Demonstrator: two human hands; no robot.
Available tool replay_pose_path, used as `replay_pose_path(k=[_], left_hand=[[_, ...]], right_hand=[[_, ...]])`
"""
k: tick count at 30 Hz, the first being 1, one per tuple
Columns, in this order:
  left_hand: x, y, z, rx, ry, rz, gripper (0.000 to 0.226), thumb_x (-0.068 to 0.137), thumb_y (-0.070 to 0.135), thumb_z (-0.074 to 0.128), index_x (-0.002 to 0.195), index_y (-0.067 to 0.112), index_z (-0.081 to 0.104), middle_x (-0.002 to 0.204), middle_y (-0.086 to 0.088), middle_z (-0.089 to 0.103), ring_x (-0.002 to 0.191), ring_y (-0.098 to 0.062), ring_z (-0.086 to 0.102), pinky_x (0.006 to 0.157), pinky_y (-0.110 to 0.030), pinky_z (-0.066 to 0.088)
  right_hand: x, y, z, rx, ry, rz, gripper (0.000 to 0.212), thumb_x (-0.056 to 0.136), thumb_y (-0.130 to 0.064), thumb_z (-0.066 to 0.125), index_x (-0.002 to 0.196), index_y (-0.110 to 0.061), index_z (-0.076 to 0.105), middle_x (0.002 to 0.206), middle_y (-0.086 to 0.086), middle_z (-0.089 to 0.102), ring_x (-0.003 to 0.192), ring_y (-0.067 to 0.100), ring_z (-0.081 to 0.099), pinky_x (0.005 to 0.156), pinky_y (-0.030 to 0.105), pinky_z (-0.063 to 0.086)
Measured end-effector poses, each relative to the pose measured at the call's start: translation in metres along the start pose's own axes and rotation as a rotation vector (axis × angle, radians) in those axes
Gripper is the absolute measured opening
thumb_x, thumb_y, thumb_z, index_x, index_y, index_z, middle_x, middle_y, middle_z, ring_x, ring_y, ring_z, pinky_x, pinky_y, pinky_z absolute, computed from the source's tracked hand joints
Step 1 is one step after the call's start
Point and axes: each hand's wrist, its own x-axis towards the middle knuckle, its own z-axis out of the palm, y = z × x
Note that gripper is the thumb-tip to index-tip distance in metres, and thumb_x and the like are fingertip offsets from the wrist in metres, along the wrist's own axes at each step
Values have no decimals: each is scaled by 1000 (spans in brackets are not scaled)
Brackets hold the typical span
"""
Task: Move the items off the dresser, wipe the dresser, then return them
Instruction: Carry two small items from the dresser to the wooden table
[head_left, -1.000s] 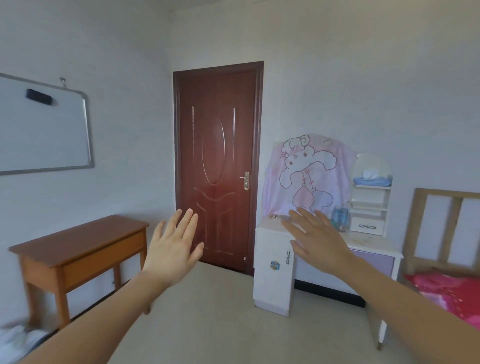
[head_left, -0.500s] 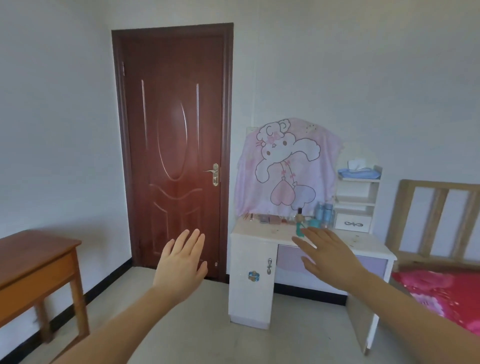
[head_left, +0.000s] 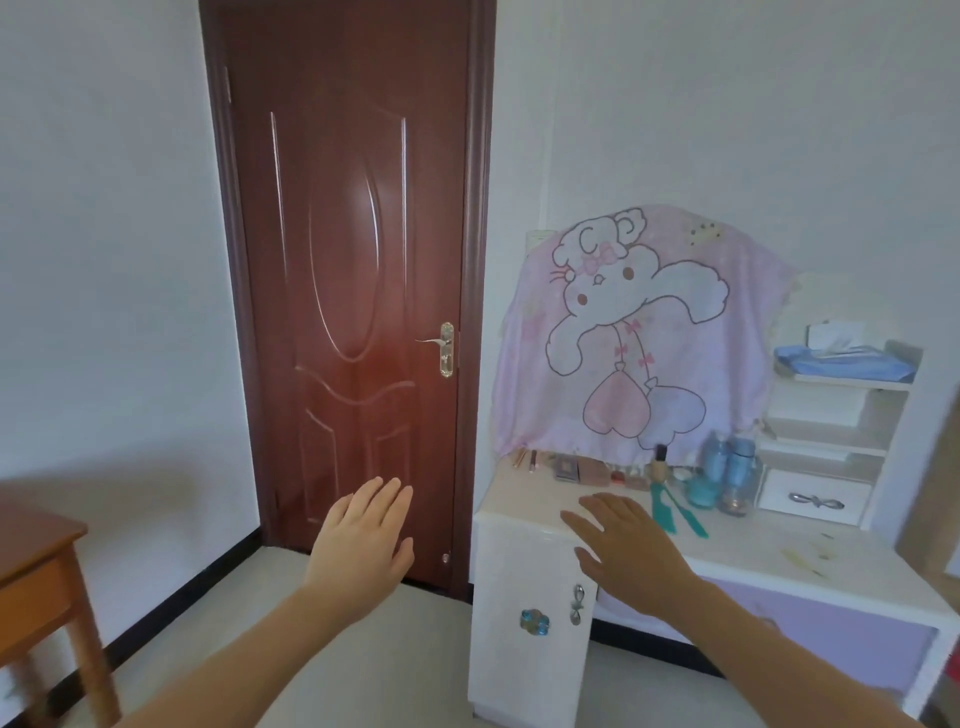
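Both hands are seen stretched forward, backs toward the camera. The left hand (head_left: 363, 540) is held flat with fingers straight and close together, nothing in it, in front of the lower part of a dark red door (head_left: 353, 291). The right hand (head_left: 623, 551) is likewise spread flat and empty, seen over the left front corner of the white dresser (head_left: 769, 556); whether it touches the top cannot be told. The dresser is placed against the wall just right of the door. Along the back of its top a row of small cosmetics (head_left: 576, 467) is noted, then a bottle with a dark cap (head_left: 660, 462), teal comb-like pieces (head_left: 675, 512) lying flat, a teal jar (head_left: 698, 491) and two blue bottles (head_left: 737, 467) standing upright beside a white shelf unit (head_left: 841, 421). A small drawer (head_left: 815, 499) is set at the base of the shelf unit, and a blue folded item (head_left: 841, 364) with a white box on it is seen on its top. A pink cartoon cloth (head_left: 639, 332) is draped over the dresser's back. Yellowish marks are observed on the right part of the top. A wooden table (head_left: 41, 561) is partly visible at the left edge.
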Motion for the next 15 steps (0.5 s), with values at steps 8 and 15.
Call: replay_pose_path(k=[8, 15], left_hand=[[134, -59, 98, -18, 19, 17, 45, 73, 36, 46, 99, 11, 72, 99, -2, 72, 95, -21, 69, 71, -35, 56], [240, -62, 218, -233, -26, 60, 41, 67, 32, 77, 103, 12, 70, 99, 3, 70, 91, -15, 67, 69, -28, 55]], right_hand=[[92, 60, 113, 29, -130, 62, 39, 64, -32, 68, 100, -21, 57, 84, 1, 67, 75, 20, 66, 66, 29, 55], [125, 103, 205, 35, -236, 205, 30, 70, -37, 44, 95, -25, 55, 85, -3, 69, 73, 16, 66, 61, 27, 55]])
